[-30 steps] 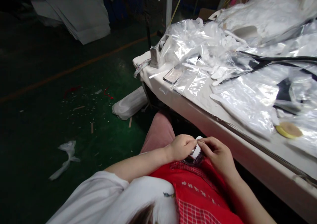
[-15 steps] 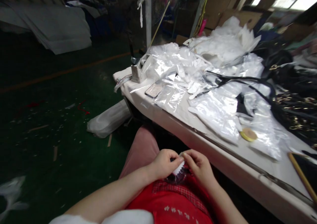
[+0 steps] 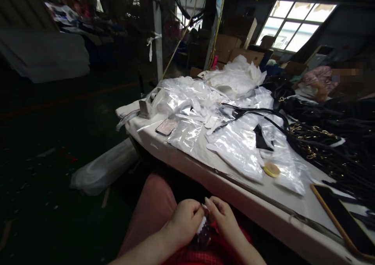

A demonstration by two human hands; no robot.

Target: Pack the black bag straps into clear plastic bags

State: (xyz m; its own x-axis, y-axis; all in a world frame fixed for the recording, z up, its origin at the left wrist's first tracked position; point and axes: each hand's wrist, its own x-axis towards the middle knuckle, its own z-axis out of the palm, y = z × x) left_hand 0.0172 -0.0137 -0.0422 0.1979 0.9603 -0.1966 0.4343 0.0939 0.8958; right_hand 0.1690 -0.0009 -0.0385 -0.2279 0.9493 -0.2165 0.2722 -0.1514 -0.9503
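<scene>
Both my hands meet over my lap at the bottom of the view, just below the table edge. My left hand (image 3: 184, 220) is curled and pinches one side of a small white toothed piece (image 3: 202, 225). My right hand (image 3: 223, 218) pinches the other side with bent fingers. A dark clear-wrapped bit hangs under the piece against my red apron (image 3: 205, 253). Most of the piece is hidden between my fingers.
A white table (image 3: 234, 196) runs diagonally on the right, heaped with clear plastic bags (image 3: 234, 148), black straps and chained bags (image 3: 328, 140), a yellow tape roll (image 3: 271, 169), a phone (image 3: 166, 126) and a tape dispenser (image 3: 145, 108). Another person (image 3: 319, 81) sits far right. A white bundle (image 3: 102, 171) lies on the dark floor.
The view has tilted upward, so my hands now sit lower in the picture and more of the room and table shows. My hands keep pinching the white piece together.
</scene>
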